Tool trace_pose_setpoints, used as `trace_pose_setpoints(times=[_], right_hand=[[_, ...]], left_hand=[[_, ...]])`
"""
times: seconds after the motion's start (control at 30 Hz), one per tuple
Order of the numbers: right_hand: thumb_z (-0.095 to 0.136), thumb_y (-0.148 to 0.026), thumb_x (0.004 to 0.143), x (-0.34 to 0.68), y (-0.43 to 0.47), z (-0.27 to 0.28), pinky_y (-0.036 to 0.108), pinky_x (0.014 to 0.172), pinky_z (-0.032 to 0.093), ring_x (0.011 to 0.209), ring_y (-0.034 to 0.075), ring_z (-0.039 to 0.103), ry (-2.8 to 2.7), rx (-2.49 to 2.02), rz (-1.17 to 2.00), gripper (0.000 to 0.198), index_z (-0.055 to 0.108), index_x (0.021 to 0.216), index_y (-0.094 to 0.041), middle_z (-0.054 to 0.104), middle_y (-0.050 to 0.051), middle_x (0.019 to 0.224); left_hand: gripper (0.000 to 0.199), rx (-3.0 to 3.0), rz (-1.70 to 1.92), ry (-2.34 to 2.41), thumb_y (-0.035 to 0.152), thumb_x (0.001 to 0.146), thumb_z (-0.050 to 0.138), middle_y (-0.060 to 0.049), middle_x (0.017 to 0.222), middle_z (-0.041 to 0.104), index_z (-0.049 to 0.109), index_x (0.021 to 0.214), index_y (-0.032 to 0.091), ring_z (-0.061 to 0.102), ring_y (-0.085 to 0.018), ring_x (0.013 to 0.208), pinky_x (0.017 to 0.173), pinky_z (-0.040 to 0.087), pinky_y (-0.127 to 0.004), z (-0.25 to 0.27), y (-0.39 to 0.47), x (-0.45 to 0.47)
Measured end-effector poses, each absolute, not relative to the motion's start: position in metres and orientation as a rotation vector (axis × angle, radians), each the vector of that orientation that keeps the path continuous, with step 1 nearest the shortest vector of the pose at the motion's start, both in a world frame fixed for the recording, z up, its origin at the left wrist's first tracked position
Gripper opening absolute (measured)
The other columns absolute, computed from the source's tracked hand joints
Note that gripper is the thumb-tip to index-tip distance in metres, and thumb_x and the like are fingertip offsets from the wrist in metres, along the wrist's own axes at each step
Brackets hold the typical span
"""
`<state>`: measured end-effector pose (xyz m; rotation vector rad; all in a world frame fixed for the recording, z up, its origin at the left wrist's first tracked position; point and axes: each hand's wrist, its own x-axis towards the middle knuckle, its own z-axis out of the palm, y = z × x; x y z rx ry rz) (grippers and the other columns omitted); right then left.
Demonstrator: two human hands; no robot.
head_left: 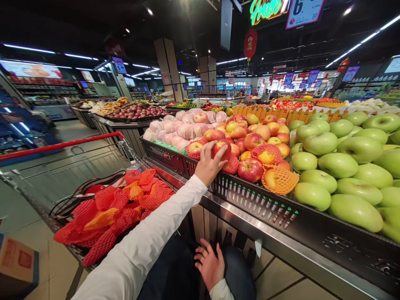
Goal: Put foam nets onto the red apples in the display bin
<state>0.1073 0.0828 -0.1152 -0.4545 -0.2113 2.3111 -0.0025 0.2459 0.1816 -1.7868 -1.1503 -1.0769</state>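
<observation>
My left hand (210, 162) reaches out from a white sleeve and curls its fingers around a red apple (222, 149) at the front of a black crate (237, 191). Whether that apple is lifted off the others, I cannot tell. Red and yellow apples (250, 168) lie heaped around it, a few in foam nets, one of them in an orange net (280, 180). Low in front of my body, my right hand (210, 263) holds nothing, its fingers loosely apart. To the left, a shopping cart (62, 143) carries a pile of red and orange foam nets (118, 208).
Large green apples (346, 166) fill the right of the display, and bagged pale pink fruit (184, 129) sits at its left. A metal edge (281, 237) runs along the front. A cardboard box (17, 262) stands on the floor at lower left. Onions (137, 111) lie on a stand behind.
</observation>
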Motion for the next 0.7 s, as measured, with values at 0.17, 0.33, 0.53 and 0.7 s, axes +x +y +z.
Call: trace_pose_setpoints(times=[0.17, 0.33, 0.53, 0.7], right_hand=[[0.059, -0.069, 0.078, 0.109, 0.081, -0.118, 0.028, 0.066, 0.039, 0.078, 0.020, 0.063, -0.210, -0.441, 2.325, 0.069, 0.066, 0.119, -0.015, 0.071, 0.009, 0.090], [0.062, -0.076, 0.071, 0.110, 0.082, -0.120, 0.033, 0.075, 0.045, 0.086, 0.023, 0.066, -0.143, -0.393, 2.362, 0.070, 0.071, 0.112, -0.020, 0.073, 0.009, 0.095], [0.069, -0.078, 0.063, 0.113, 0.080, -0.129, 0.039, 0.074, 0.052, 0.093, 0.025, 0.067, 0.029, -0.489, 2.306, 0.065, 0.072, 0.096, -0.022, 0.074, 0.009, 0.106], [0.084, -0.053, 0.064, 0.101, 0.069, -0.150, 0.028, 0.053, 0.050, 0.053, 0.012, 0.061, -0.322, -0.780, 2.420, 0.059, 0.065, 0.110, -0.022, 0.076, 0.004, 0.091]], left_hand=[[0.070, -1.680, -1.261, -1.015, 0.035, 0.089, 0.064, -0.016, 0.138, 0.040, 0.022, 0.145, 0.035, 0.048, -0.033, 0.131, 0.105, 0.046, -0.055, 0.166, 0.227, -0.011], [0.068, -2.106, -1.254, -0.789, 0.032, 0.080, 0.071, -0.003, 0.128, 0.055, 0.038, 0.136, 0.053, 0.062, -0.024, 0.114, 0.095, 0.058, -0.044, 0.071, 0.147, -0.026], [0.063, -2.332, -0.783, -1.229, 0.013, 0.079, 0.068, -0.016, 0.131, 0.059, 0.048, 0.136, 0.031, 0.058, -0.030, 0.125, 0.090, 0.061, -0.042, -0.067, 0.049, -0.034], [0.062, -2.540, -0.197, -1.707, 0.030, 0.069, 0.083, -0.013, 0.128, 0.064, 0.056, 0.125, 0.029, 0.063, -0.033, 0.115, 0.073, 0.065, -0.039, -0.091, 0.027, -0.042]])
